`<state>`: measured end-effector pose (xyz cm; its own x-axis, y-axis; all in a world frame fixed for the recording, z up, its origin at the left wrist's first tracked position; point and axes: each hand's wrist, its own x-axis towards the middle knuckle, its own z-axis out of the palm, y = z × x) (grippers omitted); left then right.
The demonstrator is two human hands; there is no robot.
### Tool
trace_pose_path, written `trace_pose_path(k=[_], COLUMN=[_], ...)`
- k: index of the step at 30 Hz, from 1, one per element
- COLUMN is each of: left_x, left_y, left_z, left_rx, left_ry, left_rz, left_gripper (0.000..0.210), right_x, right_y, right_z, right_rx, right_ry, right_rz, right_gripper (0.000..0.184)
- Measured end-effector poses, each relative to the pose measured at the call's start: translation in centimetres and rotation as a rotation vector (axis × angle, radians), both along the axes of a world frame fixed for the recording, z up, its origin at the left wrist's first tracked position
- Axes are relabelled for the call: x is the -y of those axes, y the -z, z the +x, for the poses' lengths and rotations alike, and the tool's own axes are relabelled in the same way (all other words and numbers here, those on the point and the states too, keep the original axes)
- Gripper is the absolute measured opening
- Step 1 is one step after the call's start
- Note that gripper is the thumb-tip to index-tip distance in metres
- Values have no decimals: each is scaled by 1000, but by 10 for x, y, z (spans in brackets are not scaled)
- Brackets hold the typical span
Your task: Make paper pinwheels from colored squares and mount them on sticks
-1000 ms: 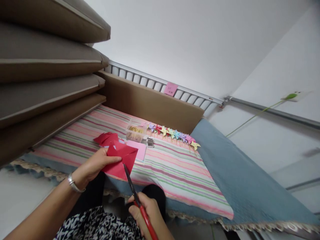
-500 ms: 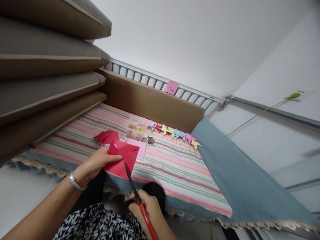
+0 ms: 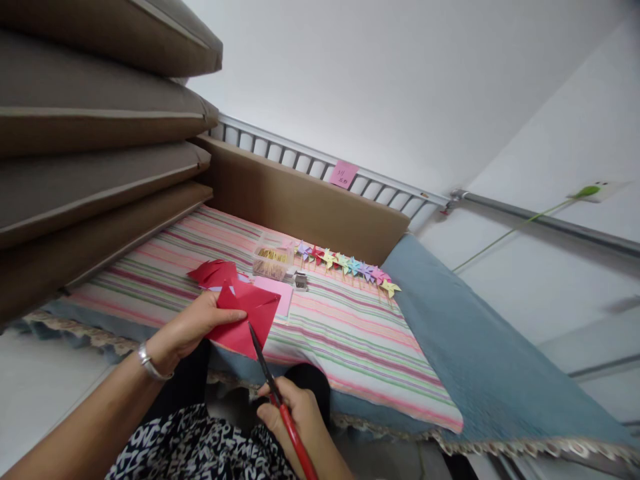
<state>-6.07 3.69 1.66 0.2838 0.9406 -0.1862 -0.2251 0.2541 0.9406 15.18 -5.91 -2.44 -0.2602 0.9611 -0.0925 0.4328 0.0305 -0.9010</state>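
My left hand point(image 3: 207, 321) pinches a square of red paper point(image 3: 240, 337) at its left side, thumb on top near the middle. Slits run inward from the paper's corners. In my right hand point(image 3: 295, 407) is a pair of scissors point(image 3: 264, 363) with red handles and dark blades. The blades are closed together on the paper's near edge, their tip close to its centre. Behind the held sheet lie more red paper pieces point(image 3: 213, 273) and a stack of pink paper point(image 3: 275, 293).
A clear box of small sticks and fasteners point(image 3: 270, 265) stands beside a small metal-and-clear item point(image 3: 301, 280). Several paper pinwheels point(image 3: 343, 262) line the back of the striped cloth point(image 3: 350, 333). Stacked brown cushions point(image 3: 100, 120) rise at left; a brown board point(image 3: 300, 190) stands behind.
Almost nothing differs. The red paper's right corner has shifted very slightly, and the scissors stay at nearly the same spot in it.
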Motion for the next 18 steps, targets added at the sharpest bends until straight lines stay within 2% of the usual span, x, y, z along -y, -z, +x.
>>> trace_pose_path(k=[18], left_x=[-3], left_y=[1], left_z=[4], left_rx=[-6], left_ry=[-15], left_rz=[-24], left_gripper=[27], right_x=[-3], right_y=[4], right_z=[-1], right_rx=[2], right_ry=[14], right_rz=[8], right_gripper=[22])
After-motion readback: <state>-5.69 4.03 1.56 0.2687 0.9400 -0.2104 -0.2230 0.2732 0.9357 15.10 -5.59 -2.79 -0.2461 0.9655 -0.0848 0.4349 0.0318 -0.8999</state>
